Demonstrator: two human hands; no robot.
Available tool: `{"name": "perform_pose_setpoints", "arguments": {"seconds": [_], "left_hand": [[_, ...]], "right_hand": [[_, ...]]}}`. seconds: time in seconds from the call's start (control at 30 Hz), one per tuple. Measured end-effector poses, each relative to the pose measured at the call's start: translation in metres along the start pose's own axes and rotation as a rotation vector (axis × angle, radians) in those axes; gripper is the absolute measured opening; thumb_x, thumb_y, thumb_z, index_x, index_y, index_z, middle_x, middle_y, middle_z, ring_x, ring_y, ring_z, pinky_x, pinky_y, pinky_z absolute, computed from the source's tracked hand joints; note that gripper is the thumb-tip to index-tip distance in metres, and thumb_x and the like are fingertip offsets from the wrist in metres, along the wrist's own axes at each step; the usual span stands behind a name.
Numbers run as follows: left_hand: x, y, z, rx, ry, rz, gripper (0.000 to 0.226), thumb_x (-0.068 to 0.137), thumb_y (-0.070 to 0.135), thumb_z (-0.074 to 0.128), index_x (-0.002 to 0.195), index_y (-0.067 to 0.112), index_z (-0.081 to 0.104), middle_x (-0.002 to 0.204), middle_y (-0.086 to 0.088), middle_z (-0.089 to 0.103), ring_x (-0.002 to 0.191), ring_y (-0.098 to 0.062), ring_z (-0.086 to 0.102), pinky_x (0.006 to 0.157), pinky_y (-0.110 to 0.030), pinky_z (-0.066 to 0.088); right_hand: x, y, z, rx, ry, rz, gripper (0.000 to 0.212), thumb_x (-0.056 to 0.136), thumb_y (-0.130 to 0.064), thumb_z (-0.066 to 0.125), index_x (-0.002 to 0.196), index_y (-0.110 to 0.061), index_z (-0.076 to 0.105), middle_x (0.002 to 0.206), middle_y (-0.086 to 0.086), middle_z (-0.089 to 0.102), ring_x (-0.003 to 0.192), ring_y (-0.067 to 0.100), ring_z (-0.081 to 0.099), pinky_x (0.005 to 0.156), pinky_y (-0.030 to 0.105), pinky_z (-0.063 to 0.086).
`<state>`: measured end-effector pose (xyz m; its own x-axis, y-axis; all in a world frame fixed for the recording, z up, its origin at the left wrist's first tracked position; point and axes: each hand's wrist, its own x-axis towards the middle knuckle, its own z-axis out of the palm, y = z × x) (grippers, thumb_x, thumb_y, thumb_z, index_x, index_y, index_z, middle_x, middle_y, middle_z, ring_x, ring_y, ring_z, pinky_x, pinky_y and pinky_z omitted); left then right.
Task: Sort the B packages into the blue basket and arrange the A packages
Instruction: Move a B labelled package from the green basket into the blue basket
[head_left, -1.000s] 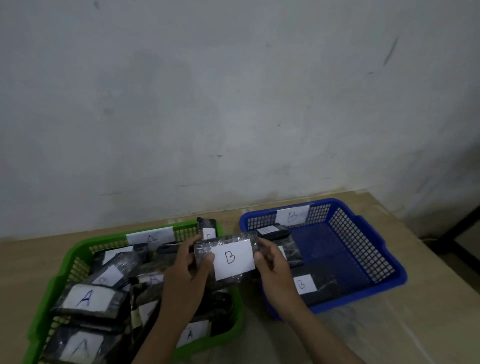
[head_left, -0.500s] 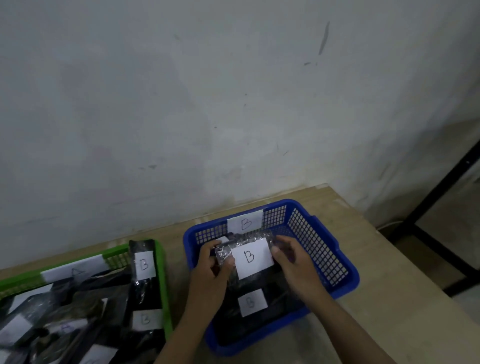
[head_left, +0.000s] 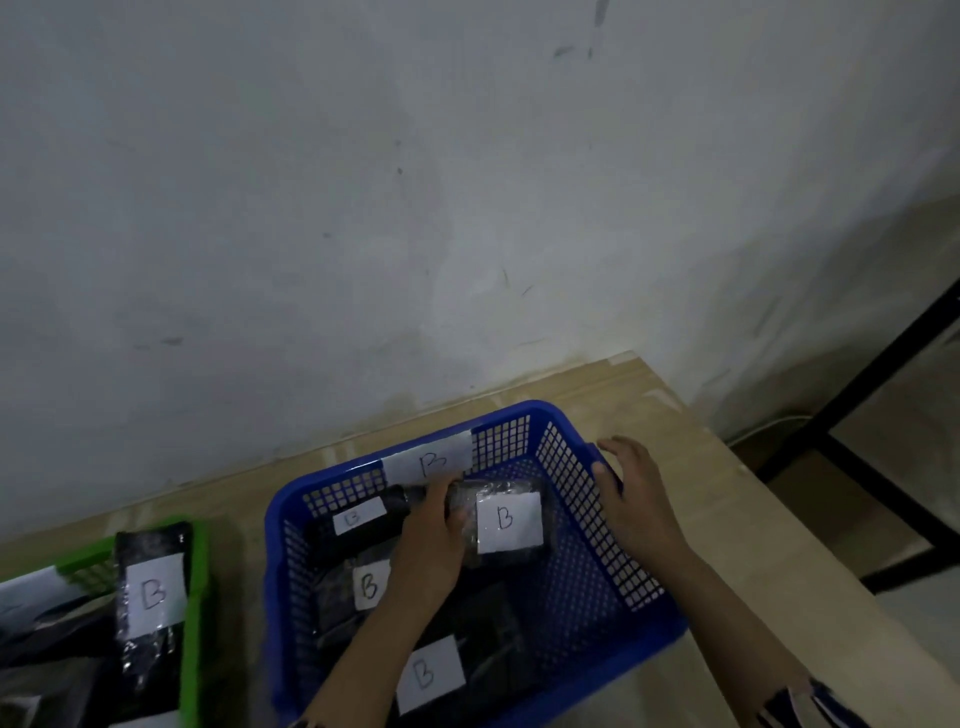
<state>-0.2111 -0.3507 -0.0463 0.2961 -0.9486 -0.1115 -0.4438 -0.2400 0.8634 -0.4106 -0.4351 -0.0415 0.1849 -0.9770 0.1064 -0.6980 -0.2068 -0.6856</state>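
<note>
A blue basket (head_left: 587, 483) with a B label on its back wall stands on the table. Inside it lie several dark packages with white B labels (head_left: 371, 587). My left hand (head_left: 431, 540) is inside the basket, gripping the left end of a B package (head_left: 506, 522) that rests near the back right. My right hand (head_left: 631, 493) rests on the basket's right rim, fingers spread around its edge. At the left, a green basket (head_left: 200, 582) holds another B package (head_left: 153, 592) propped against its right wall.
The wooden table (head_left: 737, 519) ends just right of the blue basket, with a black metal frame (head_left: 857, 395) and floor beyond. A grey wall runs along the back edge. The green basket is mostly cut off at the left.
The B package went from above the green basket into the blue one. My right hand let go of it and moved to the basket's right rim; the view swung right.
</note>
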Motion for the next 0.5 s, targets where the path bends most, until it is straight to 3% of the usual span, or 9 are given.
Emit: {"name": "perform_pose_setpoints", "arguments": {"seconds": [0.07, 0.17, 0.23, 0.37, 0.5], "left_hand": [[0.006, -0.001, 0.008, 0.013, -0.057, 0.007, 0.039, 0.096, 0.014, 0.037, 0.131, 0.029, 0.037, 0.113, 0.006, 0.051, 0.092, -0.007, 0.048, 0.068, -0.011, 0.040], [0.012, -0.003, 0.020, 0.028, -0.142, -0.014, 0.041, 0.096, 0.011, 0.036, 0.134, 0.028, 0.036, 0.128, 0.005, 0.048, 0.107, -0.006, 0.044, 0.080, -0.002, 0.032], [0.016, -0.004, 0.028, 0.034, -0.180, -0.059, 0.043, 0.096, 0.011, 0.037, 0.135, 0.027, 0.035, 0.138, -0.002, 0.046, 0.117, -0.014, 0.047, 0.088, -0.013, 0.035], [0.020, -0.007, 0.043, 0.057, -0.238, -0.114, 0.041, 0.096, 0.011, 0.038, 0.134, 0.025, 0.037, 0.141, -0.006, 0.044, 0.120, -0.019, 0.047, 0.086, -0.018, 0.036], [0.022, -0.010, 0.046, 0.084, -0.236, -0.111, 0.042, 0.095, 0.007, 0.038, 0.133, 0.026, 0.039, 0.138, -0.006, 0.047, 0.111, -0.013, 0.048, 0.075, -0.009, 0.035]], "right_hand": [[-0.005, 0.005, 0.006, 0.053, -0.007, -0.025, 0.031, 0.095, -0.016, 0.040, 0.125, -0.010, 0.046, 0.129, 0.011, 0.048, 0.114, 0.017, 0.044, 0.091, 0.024, 0.035], [-0.008, 0.006, 0.009, 0.104, 0.007, -0.005, 0.033, 0.096, -0.019, 0.038, 0.127, -0.014, 0.044, 0.122, -0.001, 0.051, 0.103, 0.006, 0.043, 0.078, 0.014, 0.031], [-0.008, 0.008, 0.008, 0.127, -0.019, 0.001, 0.035, 0.096, -0.020, 0.037, 0.130, -0.017, 0.042, 0.118, -0.007, 0.050, 0.103, 0.006, 0.044, 0.075, 0.011, 0.030], [-0.007, 0.013, 0.001, 0.224, -0.155, 0.023, 0.038, 0.097, -0.020, 0.035, 0.135, -0.020, 0.036, 0.124, -0.009, 0.048, 0.111, 0.008, 0.046, 0.089, 0.018, 0.035], [-0.007, 0.016, -0.001, 0.248, -0.178, 0.019, 0.041, 0.097, -0.018, 0.034, 0.138, -0.020, 0.033, 0.135, -0.002, 0.047, 0.120, 0.014, 0.046, 0.100, 0.030, 0.040]]}}
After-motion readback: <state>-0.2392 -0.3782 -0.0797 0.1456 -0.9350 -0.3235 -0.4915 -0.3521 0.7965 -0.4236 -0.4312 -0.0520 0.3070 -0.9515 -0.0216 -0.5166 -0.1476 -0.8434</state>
